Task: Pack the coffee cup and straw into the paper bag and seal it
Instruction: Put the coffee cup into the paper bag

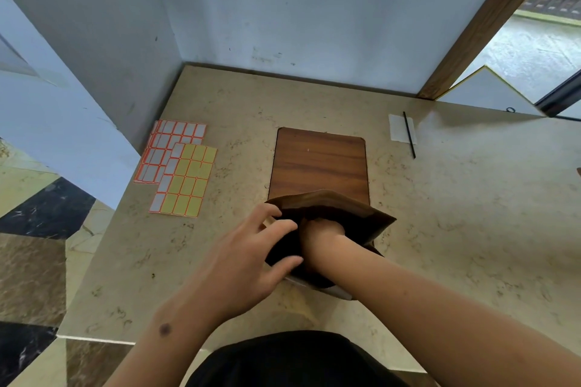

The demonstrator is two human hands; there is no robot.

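Observation:
A brown paper bag (pixel 355 207) stands open-mouthed at the near end of a dark wooden board (pixel 320 163). My left hand (pixel 251 258) grips the bag's left rim with thumb and fingers. My right hand (pixel 320 229) is plunged into the bag's mouth up to the wrist, so its fingers are hidden and I cannot tell what they hold. No coffee cup shows anywhere. A thin black straw (pixel 409 134) lies on the counter at the far right, partly over a white napkin (pixel 401 128).
Sticker sheets, one with orange-edged white labels (pixel 163 148) and one with yellow labels (pixel 188 179), lie at the left of the beige stone counter (pixel 471 214). White walls close the back and left. A wooden door frame (pixel 478 25) rises at the right.

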